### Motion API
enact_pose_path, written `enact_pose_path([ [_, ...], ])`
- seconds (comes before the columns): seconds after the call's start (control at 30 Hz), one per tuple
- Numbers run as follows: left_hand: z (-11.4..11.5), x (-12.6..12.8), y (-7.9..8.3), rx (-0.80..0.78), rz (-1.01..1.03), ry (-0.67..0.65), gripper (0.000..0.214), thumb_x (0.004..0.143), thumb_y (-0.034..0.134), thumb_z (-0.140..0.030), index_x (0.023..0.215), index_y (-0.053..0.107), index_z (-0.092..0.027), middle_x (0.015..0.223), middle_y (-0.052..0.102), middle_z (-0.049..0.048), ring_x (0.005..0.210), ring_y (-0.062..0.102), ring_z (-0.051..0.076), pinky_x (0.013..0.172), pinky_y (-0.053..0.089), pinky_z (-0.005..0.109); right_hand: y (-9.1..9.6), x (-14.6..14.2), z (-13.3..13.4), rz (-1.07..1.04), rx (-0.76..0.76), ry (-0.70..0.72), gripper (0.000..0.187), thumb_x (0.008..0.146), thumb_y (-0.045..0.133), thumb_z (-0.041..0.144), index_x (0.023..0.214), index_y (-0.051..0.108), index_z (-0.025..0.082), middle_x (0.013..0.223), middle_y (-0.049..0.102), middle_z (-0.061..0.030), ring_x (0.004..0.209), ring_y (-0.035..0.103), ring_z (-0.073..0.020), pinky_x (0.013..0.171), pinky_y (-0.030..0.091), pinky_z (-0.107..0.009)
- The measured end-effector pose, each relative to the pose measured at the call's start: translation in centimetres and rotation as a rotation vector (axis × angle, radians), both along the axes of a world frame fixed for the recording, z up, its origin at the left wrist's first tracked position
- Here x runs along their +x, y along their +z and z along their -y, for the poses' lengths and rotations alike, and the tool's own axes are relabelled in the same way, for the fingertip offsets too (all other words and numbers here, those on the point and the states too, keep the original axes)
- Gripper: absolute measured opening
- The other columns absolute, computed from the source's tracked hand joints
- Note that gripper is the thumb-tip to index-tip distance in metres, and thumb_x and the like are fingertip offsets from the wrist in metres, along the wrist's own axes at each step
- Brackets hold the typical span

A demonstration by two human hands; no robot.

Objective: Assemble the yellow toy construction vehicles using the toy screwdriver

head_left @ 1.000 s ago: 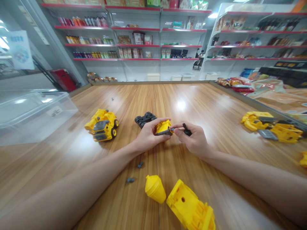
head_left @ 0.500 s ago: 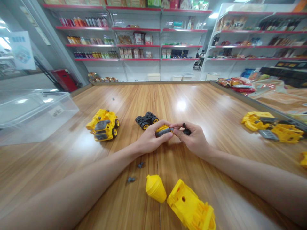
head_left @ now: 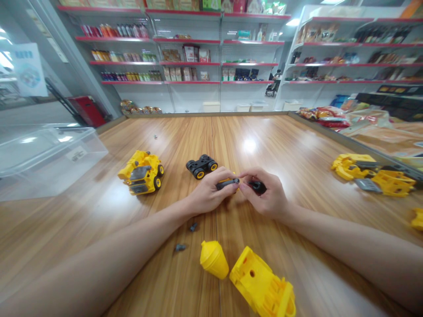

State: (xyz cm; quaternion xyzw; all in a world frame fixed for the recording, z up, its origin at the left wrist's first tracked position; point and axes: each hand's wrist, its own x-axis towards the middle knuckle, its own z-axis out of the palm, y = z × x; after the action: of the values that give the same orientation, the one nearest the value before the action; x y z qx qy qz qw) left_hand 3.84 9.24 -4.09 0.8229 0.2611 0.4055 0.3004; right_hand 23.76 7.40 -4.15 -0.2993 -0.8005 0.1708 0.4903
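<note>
Toy part, yellow and grey, is clenched in the left hand above the bench, just beside the right hand, which grips a black tool. A black wheeled chassis and yellow toy truck lie nearby.

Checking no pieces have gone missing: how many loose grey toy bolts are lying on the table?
2. One bolt lies beside the left forearm; the other bolt lies slightly nearer the viewer, left of the yellow cone. A speck farther up is too small to identify; others may be hidden.
</note>
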Motion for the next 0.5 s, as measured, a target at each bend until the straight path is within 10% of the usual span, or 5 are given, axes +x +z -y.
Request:
enact_pose_path([
  [0.5, 0.15, 0.15, 0.08, 0.236, -0.096, 0.196, 0.011, 0.092, 0.054, -0.023, 0.093, 0.063, -0.016, 0.094, 0.054, 0.0051, 0.090, 0.053, 0.015, 0.084, 0.043, 0.029, 0.65, 0.38, -0.42, 0.222, 0.183, -0.127, 0.009, 0.091, 0.053, 0.018, 0.084, 0.058, 0.016, 0.073, 0.056, -0.0018, 0.064, 0.050, -0.0118, 0.060, 0.036, -0.027],
])
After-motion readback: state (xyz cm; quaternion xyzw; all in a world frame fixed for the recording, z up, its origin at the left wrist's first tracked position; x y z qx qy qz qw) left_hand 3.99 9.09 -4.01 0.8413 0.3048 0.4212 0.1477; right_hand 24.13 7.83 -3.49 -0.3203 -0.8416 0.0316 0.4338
